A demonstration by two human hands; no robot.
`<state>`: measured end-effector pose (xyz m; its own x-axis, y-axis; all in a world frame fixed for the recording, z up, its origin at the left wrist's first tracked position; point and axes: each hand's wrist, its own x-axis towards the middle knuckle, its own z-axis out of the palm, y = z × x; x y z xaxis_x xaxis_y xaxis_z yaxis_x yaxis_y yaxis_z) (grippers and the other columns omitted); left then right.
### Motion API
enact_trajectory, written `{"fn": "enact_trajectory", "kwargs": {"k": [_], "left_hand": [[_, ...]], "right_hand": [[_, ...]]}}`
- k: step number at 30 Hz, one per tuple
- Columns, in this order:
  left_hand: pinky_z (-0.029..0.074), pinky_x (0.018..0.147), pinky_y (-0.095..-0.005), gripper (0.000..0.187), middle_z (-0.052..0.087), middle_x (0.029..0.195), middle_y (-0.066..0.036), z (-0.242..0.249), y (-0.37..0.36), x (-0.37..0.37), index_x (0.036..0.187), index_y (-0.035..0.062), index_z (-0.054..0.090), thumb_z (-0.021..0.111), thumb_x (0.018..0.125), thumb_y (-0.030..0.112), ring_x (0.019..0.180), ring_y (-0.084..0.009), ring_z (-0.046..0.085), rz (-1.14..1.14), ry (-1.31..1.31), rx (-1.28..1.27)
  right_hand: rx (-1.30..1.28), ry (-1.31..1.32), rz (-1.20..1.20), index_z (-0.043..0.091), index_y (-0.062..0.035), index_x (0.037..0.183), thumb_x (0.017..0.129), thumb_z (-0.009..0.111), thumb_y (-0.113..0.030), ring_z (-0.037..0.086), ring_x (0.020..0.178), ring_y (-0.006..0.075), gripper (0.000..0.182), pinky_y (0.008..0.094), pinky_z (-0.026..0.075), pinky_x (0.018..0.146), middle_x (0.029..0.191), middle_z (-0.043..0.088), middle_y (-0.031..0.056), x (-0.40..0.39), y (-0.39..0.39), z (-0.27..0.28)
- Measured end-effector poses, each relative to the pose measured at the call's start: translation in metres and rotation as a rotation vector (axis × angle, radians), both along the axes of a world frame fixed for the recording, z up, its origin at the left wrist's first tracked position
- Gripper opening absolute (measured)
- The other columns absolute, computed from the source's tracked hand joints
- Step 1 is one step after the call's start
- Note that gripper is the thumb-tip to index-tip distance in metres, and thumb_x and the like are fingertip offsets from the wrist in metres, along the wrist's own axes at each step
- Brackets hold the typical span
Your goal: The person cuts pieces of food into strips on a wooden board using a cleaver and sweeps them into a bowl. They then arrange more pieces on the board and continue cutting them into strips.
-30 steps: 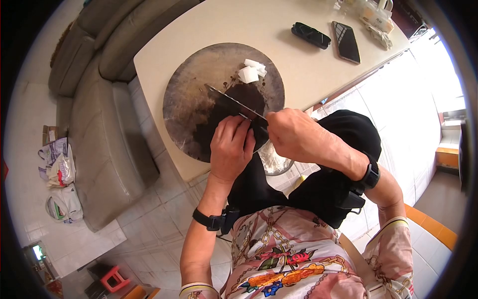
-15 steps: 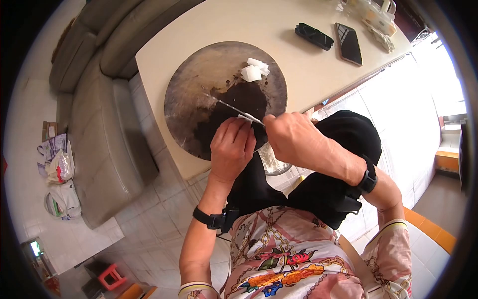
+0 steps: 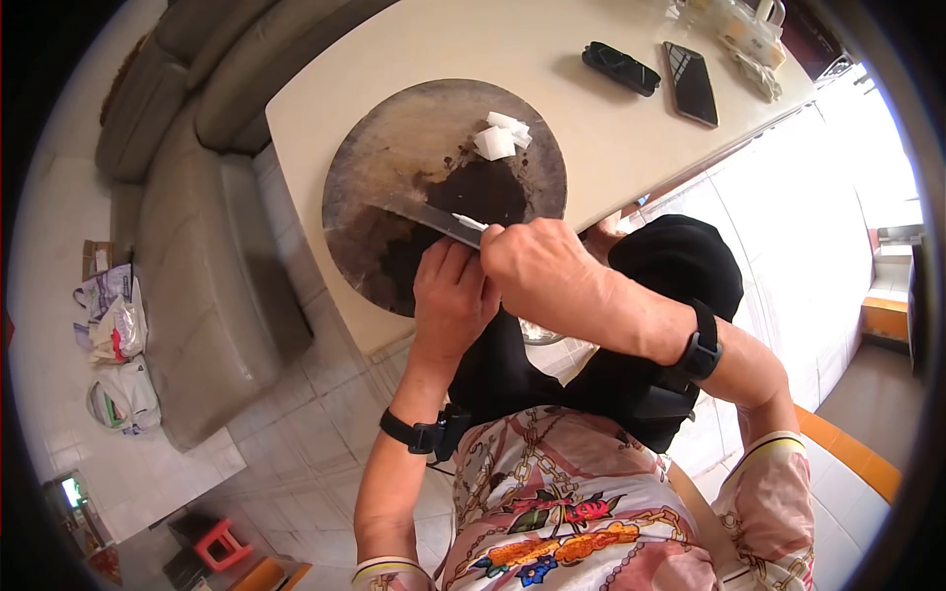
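Note:
A round, dark-stained chopping board [image 3: 370,163] lies on the pale table. My right hand [image 3: 547,283] is closed around the handle of a knife [image 3: 426,215], its blade slanting up and left across the board. Just beyond the blade, close to my right knuckles, is a thin white slice [image 3: 470,223]. My left hand [image 3: 453,295] has its fingers curled together against the near side of the blade; the blade covers the fingertips and whatever they press on. Several white blocky pieces [image 3: 500,138] sit at the board's far right.
On the table [image 3: 532,59] are a black case [image 3: 621,69], a phone [image 3: 691,85] and a plastic bag [image 3: 754,39]. Below the table edge, a bowl [image 3: 540,333] is partly hidden by my right arm. A grey sofa [image 3: 197,266] stands to the left.
My right hand has moved left and the knife with it; its flat side now shows more. The white slice is now on the blade's far side. My left hand has barely moved.

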<state>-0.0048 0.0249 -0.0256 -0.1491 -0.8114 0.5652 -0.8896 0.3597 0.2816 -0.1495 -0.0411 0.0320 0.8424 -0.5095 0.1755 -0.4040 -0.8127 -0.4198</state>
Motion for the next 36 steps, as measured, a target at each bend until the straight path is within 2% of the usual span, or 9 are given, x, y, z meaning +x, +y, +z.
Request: {"fn": "enact_trajectory", "kwargs": {"k": [4,8,11,17,23,27,34,36], "left_hand": [[0.049,0.076,-0.0391,0.019,0.060,0.093,-0.010,-0.006,-0.001,0.001,0.089,0.0015,0.063,0.068,0.071,0.004,0.088,-0.0296,0.059,-0.007,0.035,-0.041],[0.049,0.076,-0.0394,0.018,0.060,0.091,-0.010,-0.007,0.000,0.002,0.087,0.0011,0.062,0.068,0.071,0.004,0.088,-0.0296,0.059,-0.006,0.045,-0.022],[0.050,0.075,-0.0395,0.018,0.060,0.091,-0.011,-0.008,-0.001,0.002,0.087,0.0012,0.063,0.068,0.070,0.004,0.086,-0.0300,0.059,-0.002,0.041,-0.034],[0.049,0.074,-0.0397,0.018,0.060,0.090,-0.011,-0.008,0.000,0.001,0.086,0.0020,0.063,0.068,0.069,0.006,0.083,-0.0305,0.058,0.008,0.033,-0.026],[0.047,0.074,-0.0396,0.017,0.059,0.088,-0.010,-0.004,0.000,0.001,0.084,0.0025,0.062,0.068,0.068,0.006,0.085,-0.0298,0.057,-0.006,0.016,-0.054],[0.047,0.074,-0.0395,0.016,0.059,0.088,-0.009,-0.007,0.001,0.002,0.083,0.0026,0.062,0.068,0.068,0.005,0.085,-0.0291,0.057,0.007,0.024,-0.060],[0.048,0.071,-0.0388,0.017,0.060,0.087,-0.008,-0.003,0.000,0.000,0.083,0.0029,0.064,0.069,0.067,0.005,0.082,-0.0283,0.058,0.018,0.046,-0.035],[0.049,0.070,-0.0385,0.017,0.061,0.087,-0.009,-0.001,-0.001,0.001,0.084,0.0029,0.065,0.069,0.067,0.004,0.081,-0.0285,0.058,0.018,0.069,-0.041]], "right_hand": [[0.055,-0.100,-0.043,0.052,0.0056,0.075,0.068,0.059,0.002,0.060,0.053,0.0380,0.011,0.0443,0.047,0.049,0.056,0.056,0.0216,-0.008,-0.002,-0.003],[0.055,-0.057,-0.028,0.050,0.0050,0.074,0.069,0.057,0.002,0.059,0.051,0.0374,0.009,0.0443,0.045,0.048,0.054,0.054,0.0205,-0.018,0.006,0.006],[0.092,0.060,-0.059,0.056,0.0069,0.071,0.065,0.058,0.001,0.063,0.059,0.0369,0.009,0.0422,0.050,0.052,0.060,0.059,0.0222,-0.020,0.009,0.012],[-0.084,0.109,0.016,0.056,0.0054,0.071,0.066,0.062,-0.002,0.065,0.058,0.0291,0.011,0.0362,0.051,0.050,0.065,0.060,0.0171,-0.009,0.013,0.006],[0.003,-0.047,-0.037,0.056,0.0070,0.072,0.064,0.061,0.000,0.064,0.059,0.0334,0.012,0.0392,0.050,0.051,0.062,0.059,0.0202,-0.007,0.004,0.000],[0.077,0.066,-0.051,0.055,0.0071,0.074,0.065,0.058,0.002,0.063,0.058,0.0347,0.010,0.0418,0.050,0.052,0.060,0.059,0.0204,-0.018,0.009,0.013],[0.039,0.077,-0.031,0.055,0.0068,0.073,0.066,0.059,0.000,0.063,0.057,0.0344,0.010,0.0397,0.051,0.052,0.059,0.059,0.0190,-0.012,0.012,0.005],[-0.045,0.026,-0.010,0.055,0.0060,0.070,0.066,0.060,0.000,0.063,0.056,0.0346,0.009,0.0393,0.051,0.051,0.059,0.059,0.0191,-0.004,0.010,0.001]]}}
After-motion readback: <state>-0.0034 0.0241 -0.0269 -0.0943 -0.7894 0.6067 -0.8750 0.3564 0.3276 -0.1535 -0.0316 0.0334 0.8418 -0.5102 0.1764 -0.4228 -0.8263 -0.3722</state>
